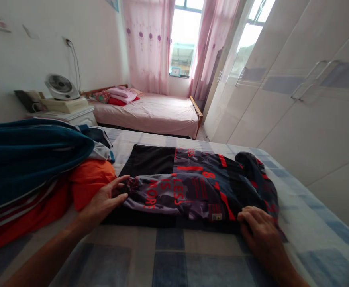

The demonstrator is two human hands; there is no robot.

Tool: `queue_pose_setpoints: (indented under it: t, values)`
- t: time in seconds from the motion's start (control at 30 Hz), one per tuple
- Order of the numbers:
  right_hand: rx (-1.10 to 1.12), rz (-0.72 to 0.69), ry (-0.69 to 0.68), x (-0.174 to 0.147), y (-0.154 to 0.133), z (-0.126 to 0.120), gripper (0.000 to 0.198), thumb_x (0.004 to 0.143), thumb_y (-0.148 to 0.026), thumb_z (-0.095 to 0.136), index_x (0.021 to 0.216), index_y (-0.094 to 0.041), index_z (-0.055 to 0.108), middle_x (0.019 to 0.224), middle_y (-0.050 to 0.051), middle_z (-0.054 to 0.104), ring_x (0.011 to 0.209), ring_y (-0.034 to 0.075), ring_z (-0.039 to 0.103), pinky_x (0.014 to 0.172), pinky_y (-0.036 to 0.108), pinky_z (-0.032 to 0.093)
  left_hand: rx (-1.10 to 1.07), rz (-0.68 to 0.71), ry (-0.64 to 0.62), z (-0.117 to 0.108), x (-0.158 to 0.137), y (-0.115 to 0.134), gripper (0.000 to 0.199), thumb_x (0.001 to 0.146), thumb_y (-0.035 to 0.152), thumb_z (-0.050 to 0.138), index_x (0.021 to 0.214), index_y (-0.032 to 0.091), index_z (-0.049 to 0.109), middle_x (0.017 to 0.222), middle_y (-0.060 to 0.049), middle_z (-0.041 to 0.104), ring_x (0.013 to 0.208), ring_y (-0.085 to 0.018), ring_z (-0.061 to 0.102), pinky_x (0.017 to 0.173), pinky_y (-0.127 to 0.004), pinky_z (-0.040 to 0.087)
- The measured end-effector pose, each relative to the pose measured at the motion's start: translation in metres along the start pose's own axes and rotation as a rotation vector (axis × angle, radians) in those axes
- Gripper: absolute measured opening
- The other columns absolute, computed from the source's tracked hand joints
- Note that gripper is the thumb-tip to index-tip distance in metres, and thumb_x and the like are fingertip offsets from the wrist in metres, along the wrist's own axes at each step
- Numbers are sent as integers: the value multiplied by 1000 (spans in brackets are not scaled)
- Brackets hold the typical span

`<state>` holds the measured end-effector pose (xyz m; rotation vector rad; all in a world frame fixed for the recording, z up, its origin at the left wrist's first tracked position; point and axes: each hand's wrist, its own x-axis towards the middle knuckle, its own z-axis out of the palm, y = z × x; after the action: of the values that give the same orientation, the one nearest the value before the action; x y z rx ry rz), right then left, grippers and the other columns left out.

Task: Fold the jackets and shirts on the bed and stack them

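A black, grey and red printed long-sleeved top (192, 187) lies on the checked bedsheet, with one sleeve folded lengthwise across its body. Red lettering runs along that sleeve. My left hand (107, 199) is at the sleeve's cuff, thumb and fingers apart and touching the fabric. On the other side, my right hand (259, 229) has its fingers curled onto the top's near edge by the shoulder; the fingertips are partly hidden. Beyond that hand, the other sleeve or hood part lies bunched at the far right of the top.
A heap of clothes lies at the left, with a dark teal garment (37, 155) over an orange one (92, 179). Blue-and-white checked bedding (168, 259) is beneath. Behind stand a pink-covered bed (153, 113), a fan (61, 86) on a cabinet and a white wardrobe (282, 111) at right.
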<state>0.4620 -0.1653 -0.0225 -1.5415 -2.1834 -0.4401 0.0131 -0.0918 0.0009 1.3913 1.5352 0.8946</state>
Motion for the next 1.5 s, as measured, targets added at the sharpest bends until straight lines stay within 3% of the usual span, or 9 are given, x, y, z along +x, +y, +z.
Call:
queue_pose_setpoints:
  t: [0.1, 0.2, 0.33, 0.47, 0.53, 0.63, 0.77, 1.03, 1.5]
  values:
    - [31, -6, -63, 4, 0, -9, 12, 82, -21, 49, 83, -24, 60, 97, 6, 63, 101, 24, 56, 88, 41, 44, 318, 128, 123, 1, -1, -2, 65, 69, 42, 54, 127, 14, 50, 110, -12, 61, 92, -28, 61, 81, -41, 49]
    - [111, -11, -36, 30, -6, -26, 16, 83, -24, 47, 90, -24, 62, 103, 6, 64, 107, 24, 56, 88, 40, 46, 615, 366, 273, 11, 1, 21, 51, 76, 35, 47, 121, 14, 56, 126, -13, 54, 116, -29, 51, 102, -41, 37]
    - [177, 26, 79, 94, -39, -40, 26, 89, -33, 43, 105, -23, 60, 114, 7, 62, 115, 23, 53, 99, 42, 42, 774, 579, 96, 56, 17, 71, 42, 81, 28, 49, 122, 21, 57, 138, -7, 48, 128, -22, 41, 108, -35, 29]
    - [214, -102, -48, 140, -79, -14, 38, 90, -32, 44, 126, -23, 52, 136, 7, 49, 133, 23, 34, 107, 45, 31, 831, 669, -30, 110, 43, 85, 40, 84, 30, 52, 124, 25, 55, 142, -8, 44, 134, -28, 32, 110, -48, 22]
    - [190, -128, -146, 141, -87, 10, 41, 89, -32, 47, 129, -25, 50, 142, 5, 43, 136, 24, 29, 109, 49, 27, 835, 669, -42, 122, 53, 71, 40, 86, 32, 49, 125, 26, 55, 141, -9, 46, 135, -30, 32, 109, -53, 20]
    - [156, -73, -292, 124, -81, 44, 45, 90, -36, 46, 133, -26, 47, 144, 5, 41, 135, 26, 30, 108, 51, 28, 836, 607, -20, 120, 61, 40, 41, 90, 39, 43, 125, 22, 56, 137, -12, 50, 132, -31, 36, 108, -54, 21]
    - [143, -22, -326, 103, -68, 66, 47, 91, -39, 42, 137, -27, 42, 146, 3, 38, 135, 25, 31, 108, 50, 30, 849, 527, 71, 109, 64, 20, 42, 91, 39, 39, 123, 22, 59, 136, -10, 51, 132, -30, 37, 108, -54, 23]
    - [76, -209, -209, 102, -50, 85, 49, 90, -41, 44, 138, -29, 41, 142, 3, 42, 128, 28, 42, 96, 48, 44, 852, 452, 38, 112, 74, 22, 41, 88, 39, 43, 124, 27, 58, 138, -6, 49, 130, -29, 40, 107, -55, 27]
    - [94, -106, -251, 101, -59, 75, 48, 90, -37, 44, 138, -29, 41, 145, 0, 39, 134, 24, 34, 105, 46, 35, 881, 488, 85, 109, 67, 29, 38, 89, 35, 45, 123, 24, 58, 136, -5, 52, 129, -27, 41, 107, -53, 29]
